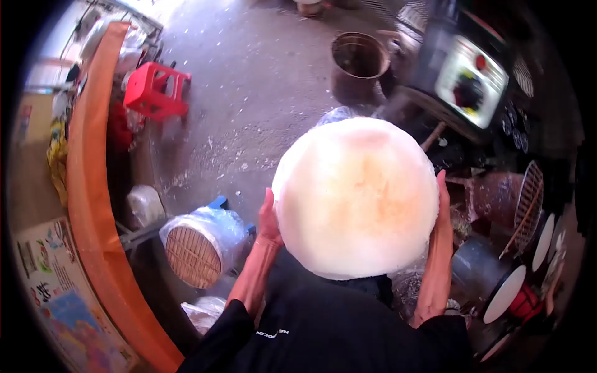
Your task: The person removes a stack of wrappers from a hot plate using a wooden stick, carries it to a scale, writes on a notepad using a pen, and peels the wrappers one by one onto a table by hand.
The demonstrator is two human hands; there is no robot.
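"What do you see in the head view?"

"Two bare hands bearing a large, round, pale disc (357,199), bread-like, with golden-brown patches on its upper face. It sits in front of the dark shirt (323,323), above the floor (211,124)."

"How do the hands meet it?"

"The left hand (268,217) is at its left edge, thumb pointing up beside the rim. The right hand (442,199) is at the right edge, also with an upright digit."

"Spread or pressed together?"

"I can't tell for either; most of the fingers are hidden by the disc."

"And to the left?"

"A red plastic stool (149,92) on the far left, and an orange strip (93,149) running from far to near beside it. Nearer, left of the left forearm, there's a plastic-wrapped tub (229,233) whose round slatted face (193,256) is turned this way. A printed sheet (68,298) lies at the near left, past the orange strip."

"What about far and right?"

"Beyond the disc stands a round open bucket (359,59). Right of that is a dark appliance with a bright, pale panel (472,81), its details blurred. Nearer on the right are a round wire rack (530,199), a blue-grey pot (476,264) and a white round plate-like piece (505,294), tilted beside the pot."
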